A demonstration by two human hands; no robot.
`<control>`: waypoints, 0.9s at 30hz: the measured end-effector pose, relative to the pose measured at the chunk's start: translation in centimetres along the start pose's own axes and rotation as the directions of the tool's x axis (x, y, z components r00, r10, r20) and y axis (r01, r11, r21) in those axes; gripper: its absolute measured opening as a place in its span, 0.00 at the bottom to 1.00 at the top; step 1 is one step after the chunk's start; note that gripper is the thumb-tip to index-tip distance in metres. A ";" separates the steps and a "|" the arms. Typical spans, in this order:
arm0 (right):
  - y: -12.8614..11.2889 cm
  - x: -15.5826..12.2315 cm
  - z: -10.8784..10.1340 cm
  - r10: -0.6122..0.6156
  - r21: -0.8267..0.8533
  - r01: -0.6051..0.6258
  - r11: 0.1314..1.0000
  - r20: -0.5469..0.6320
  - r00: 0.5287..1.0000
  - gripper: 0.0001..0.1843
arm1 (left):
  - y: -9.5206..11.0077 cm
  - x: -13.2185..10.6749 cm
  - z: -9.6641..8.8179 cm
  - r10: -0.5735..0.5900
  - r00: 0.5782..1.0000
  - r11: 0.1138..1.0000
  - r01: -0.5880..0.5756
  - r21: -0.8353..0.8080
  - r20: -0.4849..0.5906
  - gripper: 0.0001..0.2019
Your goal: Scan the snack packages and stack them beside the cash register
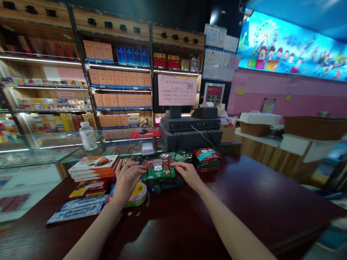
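Observation:
A red and green snack packet (159,169) is held level above the dark wooden counter, its printed front facing me. My left hand (127,178) grips its left edge, fingers bent over that side. At the right edge, the thumb and fingertips of my right hand (187,174) pinch the wrapper. Just below the packet lies a black barcode scanner (167,185), partly covered by it. Close by my left hand are a round pack with a yellow cartoon face (138,190) and white-orange boxes (93,168). To the right sits a stack of similar red and green packets (206,159).
Blue-white long packets (78,209) and a yellow-brown box (90,187) lie at the left. A grey cash register (189,130) with a paper sign (177,89) stands behind. A white bottle (88,136) is on the glass case. Stocked shelves (120,86) line the back.

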State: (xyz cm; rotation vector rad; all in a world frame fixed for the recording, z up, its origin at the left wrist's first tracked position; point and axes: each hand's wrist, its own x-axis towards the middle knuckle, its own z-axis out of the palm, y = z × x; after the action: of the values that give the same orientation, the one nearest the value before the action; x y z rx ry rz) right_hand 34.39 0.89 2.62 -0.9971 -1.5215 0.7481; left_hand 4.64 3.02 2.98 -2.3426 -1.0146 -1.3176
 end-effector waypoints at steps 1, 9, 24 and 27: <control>-0.2 -0.3 -0.3 0.006 0.000 -0.005 1.000 0.013 1.000 0.17 | 0.2 0.2 0.0 0.023 1.000 1.000 -0.023 0.009 0.003 0.06; -1.0 -2.2 -2.5 0.062 -0.042 -0.057 0.997 0.106 0.992 0.37 | 2.4 1.3 0.3 0.130 0.991 0.990 -0.129 0.056 -0.015 0.07; -0.3 -3.5 -9.9 0.007 -0.205 -0.006 0.979 0.002 1.000 0.35 | 7.5 4.7 5.0 0.187 0.981 0.982 -0.184 -0.050 0.046 0.09; 0.0 -3.4 -12.2 0.007 -0.228 -0.014 0.974 -0.032 0.999 0.35 | 8.9 5.9 6.8 0.179 0.981 0.982 -0.173 -0.076 0.072 0.09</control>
State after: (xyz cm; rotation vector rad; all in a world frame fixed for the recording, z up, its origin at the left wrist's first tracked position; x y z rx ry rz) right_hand 46.48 -2.84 3.36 -1.1823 -1.6016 0.5701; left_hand 17.18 2.88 5.04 -2.4882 -0.7724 -1.2211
